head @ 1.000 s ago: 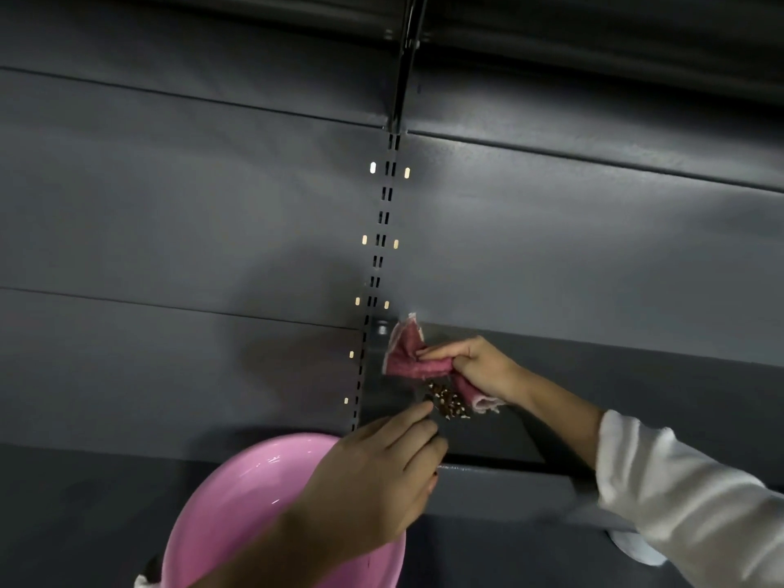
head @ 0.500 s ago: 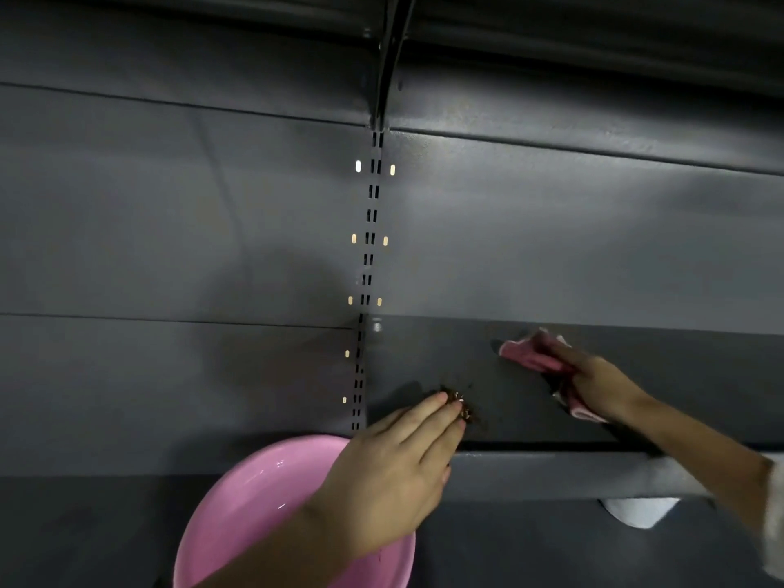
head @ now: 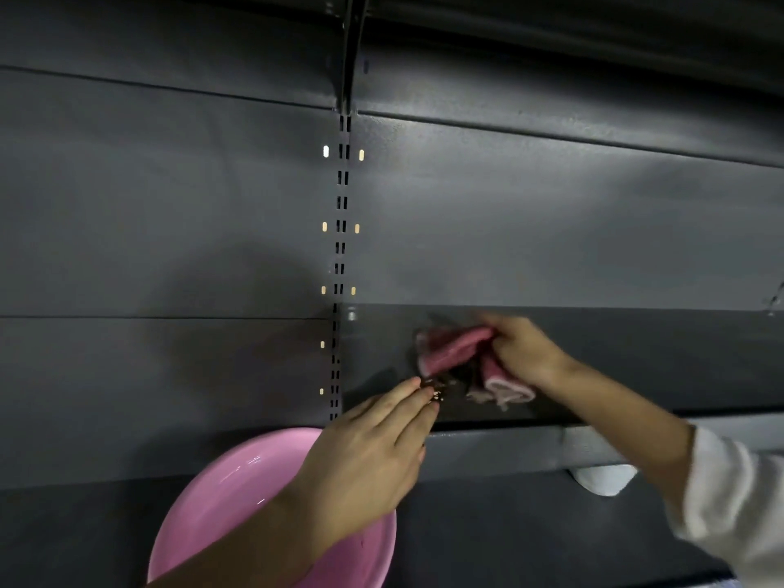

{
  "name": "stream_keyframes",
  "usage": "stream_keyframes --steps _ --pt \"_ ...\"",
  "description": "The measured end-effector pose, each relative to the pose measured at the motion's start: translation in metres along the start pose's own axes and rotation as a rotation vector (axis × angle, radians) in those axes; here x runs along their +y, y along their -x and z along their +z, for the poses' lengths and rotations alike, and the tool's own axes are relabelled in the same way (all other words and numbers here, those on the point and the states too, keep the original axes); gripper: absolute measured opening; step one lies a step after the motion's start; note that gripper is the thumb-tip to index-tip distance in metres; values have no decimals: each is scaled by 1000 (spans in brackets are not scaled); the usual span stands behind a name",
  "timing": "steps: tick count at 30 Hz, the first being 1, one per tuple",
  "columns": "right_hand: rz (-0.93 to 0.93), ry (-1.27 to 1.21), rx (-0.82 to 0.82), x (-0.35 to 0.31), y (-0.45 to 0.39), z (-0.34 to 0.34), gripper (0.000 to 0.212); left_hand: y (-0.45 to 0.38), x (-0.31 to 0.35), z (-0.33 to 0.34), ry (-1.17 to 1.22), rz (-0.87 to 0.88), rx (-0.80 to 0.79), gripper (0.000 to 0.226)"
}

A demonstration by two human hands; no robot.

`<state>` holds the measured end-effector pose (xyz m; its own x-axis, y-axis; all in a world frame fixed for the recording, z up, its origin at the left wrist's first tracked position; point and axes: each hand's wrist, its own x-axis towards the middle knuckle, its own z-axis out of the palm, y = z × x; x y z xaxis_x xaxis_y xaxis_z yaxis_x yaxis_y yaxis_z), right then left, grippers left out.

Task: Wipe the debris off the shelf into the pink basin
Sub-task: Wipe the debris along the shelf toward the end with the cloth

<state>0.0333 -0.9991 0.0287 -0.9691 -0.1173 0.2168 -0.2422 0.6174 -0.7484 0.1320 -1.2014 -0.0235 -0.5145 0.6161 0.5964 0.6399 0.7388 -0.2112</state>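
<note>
Dark grey metal shelving fills the view, with a slotted upright (head: 340,265) running down the back panel and the shelf (head: 615,367) jutting out to the right of it at hand height. Near the shelf's front left corner lies the debris (head: 439,386), a small heap of brown and pale crumbs, loose and light by the look of it, likely to scatter or cling to the matte paint rather than slide as one mass; it cannot be picked up, only herded. The pink cloth (head: 456,354) that does the herding is soft and floppy, bunched into folds with one pale-edged end trailing on the shelf just right of the crumbs, and it is best taken as a wad so that a broad fold bears on the metal. The right hand (head: 526,348), somewhat blurred, has its fingers curled round the cloth's upper part and bears it down on the shelf directly behind the heap. The left hand (head: 373,456) holds nothing: its fingers are straight and close together, their tips at the shelf's front edge, touching or almost touching the crumbs like a stop. Below it sits the pink basin (head: 220,515), its rim under the wrist and beneath the shelf's left corner, smooth plastic, probably light and easily nudged.
</note>
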Motion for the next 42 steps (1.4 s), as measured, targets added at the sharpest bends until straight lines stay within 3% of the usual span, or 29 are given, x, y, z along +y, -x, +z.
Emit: stream_keyframes --steps 3,6,9,14,20,23,27,32,35,38,42 --pt "82 -17 1 19 0 -33 46 2 1 -1 23 -10 -2 42" --pt "146 -138 -55 33 16 -30 56 2 1 0 38 -20 10 42" --pt "69 -43 -77 35 18 -6 42 1 2 0 44 -32 16 42" --pt "-9 223 -133 12 21 20 52 -1 3 -2 46 -41 25 42" --pt "-64 175 -182 -6 27 23 57 0 3 -5 70 -50 26 43" --pt "-82 29 -106 -11 22 13 53 0 1 -7 55 -27 3 43" --pt "-77 45 -49 -17 13 7 51 1 0 -8 64 -23 -12 43" --pt "60 -226 106 -14 -21 -7 45 3 0 -7 76 -21 -37 43" --pt "147 -187 205 -1 -48 -14 44 3 0 -5 88 -30 -64 45" --pt "263 -143 158 15 -64 -2 40 2 -2 -2 75 -20 -65 47" --pt "193 41 33 20 -86 29 45 1 -3 2 39 3 -43 47"
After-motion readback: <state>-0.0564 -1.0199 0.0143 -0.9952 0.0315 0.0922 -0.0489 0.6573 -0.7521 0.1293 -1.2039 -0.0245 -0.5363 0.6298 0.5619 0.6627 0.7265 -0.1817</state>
